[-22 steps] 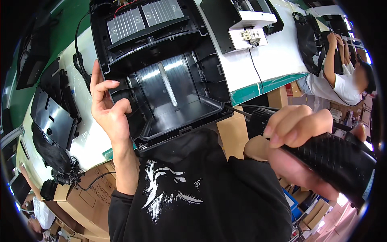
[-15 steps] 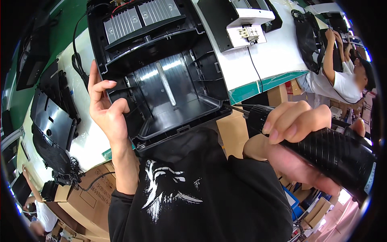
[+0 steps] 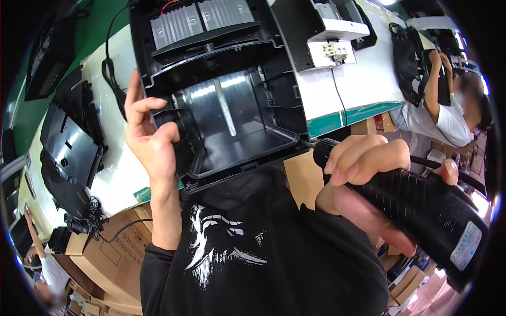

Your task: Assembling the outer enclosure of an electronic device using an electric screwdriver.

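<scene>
A black plastic housing [image 3: 226, 155], deep and open on top, sits in front of me at the table's near edge. A long pale strip [image 3: 225, 108] lies in its cavity. My left hand [image 3: 154, 137] is at its left wall, index finger and thumb curled over the rim and another finger stretched along the outside. In my right hand [image 3: 363, 163] is a black electric screwdriver [image 3: 416, 203], fingers wrapped round its body. Its bit [image 3: 308, 144] points left at the housing's near right corner; whether it sits on a screw is too small to tell.
Finned metal blocks [image 3: 203, 23] fill the housing's far part. A unit with a white connector panel [image 3: 332, 52] stands to the right. Dark panels [image 3: 71, 150] and a coiled cable [image 3: 95, 216] lie left, above a cardboard box [image 3: 113, 242]. A co-worker [image 3: 453, 110] works at far right.
The screwdriver has shifted left and its tip has come closer to the housing's right corner. In the picture, the housing and my left hand sit slightly further right.
</scene>
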Available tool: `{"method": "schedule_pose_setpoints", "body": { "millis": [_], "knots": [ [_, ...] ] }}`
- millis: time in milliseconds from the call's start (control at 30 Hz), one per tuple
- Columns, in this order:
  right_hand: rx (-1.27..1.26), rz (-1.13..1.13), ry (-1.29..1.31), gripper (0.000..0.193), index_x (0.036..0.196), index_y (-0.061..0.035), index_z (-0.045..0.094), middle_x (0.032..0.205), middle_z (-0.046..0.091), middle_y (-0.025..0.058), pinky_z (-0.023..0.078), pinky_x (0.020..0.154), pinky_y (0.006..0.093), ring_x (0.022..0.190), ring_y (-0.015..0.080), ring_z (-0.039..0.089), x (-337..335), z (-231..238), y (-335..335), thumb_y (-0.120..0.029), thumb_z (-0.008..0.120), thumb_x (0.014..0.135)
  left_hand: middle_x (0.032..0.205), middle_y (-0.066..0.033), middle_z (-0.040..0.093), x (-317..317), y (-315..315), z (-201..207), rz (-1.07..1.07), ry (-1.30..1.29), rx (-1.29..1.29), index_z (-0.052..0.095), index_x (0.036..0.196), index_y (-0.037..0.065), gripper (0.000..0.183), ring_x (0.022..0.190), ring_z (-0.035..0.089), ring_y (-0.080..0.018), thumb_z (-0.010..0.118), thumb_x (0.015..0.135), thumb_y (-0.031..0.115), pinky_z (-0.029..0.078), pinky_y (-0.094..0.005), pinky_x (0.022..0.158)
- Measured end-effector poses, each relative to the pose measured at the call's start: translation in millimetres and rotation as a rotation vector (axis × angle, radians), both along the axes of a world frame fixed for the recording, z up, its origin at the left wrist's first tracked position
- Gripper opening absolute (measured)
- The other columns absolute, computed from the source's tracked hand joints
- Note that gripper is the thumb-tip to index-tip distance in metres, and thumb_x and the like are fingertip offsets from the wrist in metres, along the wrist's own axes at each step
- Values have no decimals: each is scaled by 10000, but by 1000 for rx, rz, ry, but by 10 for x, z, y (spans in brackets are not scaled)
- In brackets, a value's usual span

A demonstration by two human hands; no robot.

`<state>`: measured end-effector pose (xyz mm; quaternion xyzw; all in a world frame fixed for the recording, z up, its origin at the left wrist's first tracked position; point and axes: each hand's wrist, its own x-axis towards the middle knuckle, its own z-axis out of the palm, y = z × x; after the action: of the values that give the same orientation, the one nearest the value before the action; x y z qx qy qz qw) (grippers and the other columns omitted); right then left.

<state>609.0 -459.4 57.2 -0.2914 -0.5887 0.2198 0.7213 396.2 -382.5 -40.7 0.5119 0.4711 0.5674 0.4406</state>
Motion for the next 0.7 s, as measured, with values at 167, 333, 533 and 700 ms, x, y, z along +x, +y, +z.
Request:
{"method": "schedule_pose_setpoints", "body": {
  "millis": [167, 333, 533, 700],
  "knots": [
    [22, 70, 74, 878, 1395, -184, 106, 677, 473, 134, 412, 364, 306, 427, 205, 461, 7, -68, 51, -720, 454, 794, 1435, -167, 361, 22, 12, 3, -11, -37, 49, 587, 831, 27, 401, 1358, 313, -315, 447, 502, -156, 281, -336, 1068],
    [-8, 34, 9, 855, 1398, -184, 121, 690, 484, 136, 418, 377, 307, 439, 205, 472, 25, -74, 0, -706, 453, 808, 1433, -161, 366, 31, 21, -16, -20, -61, 31, 586, 810, 30, 369, 1349, 330, -305, 457, 513, -148, 283, -341, 1069],
    [-37, 160, 88, 862, 1405, -213, 96, 750, 524, 160, 450, 445, 351, 508, 240, 517, 72, -32, -7, -651, 518, 796, 1437, -160, 365, -14, -2, -21, 15, -105, 17, 585, 793, 26, 347, 1354, 323, -291, 457, 521, -148, 278, -346, 1076],
    [-5, 260, 22, 821, 1394, -137, 204, 748, 541, 117, 495, 453, 311, 510, 204, 528, 413, 388, -117, -603, 561, 820, 1437, -160, 371, 23, 0, -17, 4, -117, 30, 587, 771, 28, 331, 1363, 308, -275, 456, 522, -147, 256, -349, 1089]
  ]
}}
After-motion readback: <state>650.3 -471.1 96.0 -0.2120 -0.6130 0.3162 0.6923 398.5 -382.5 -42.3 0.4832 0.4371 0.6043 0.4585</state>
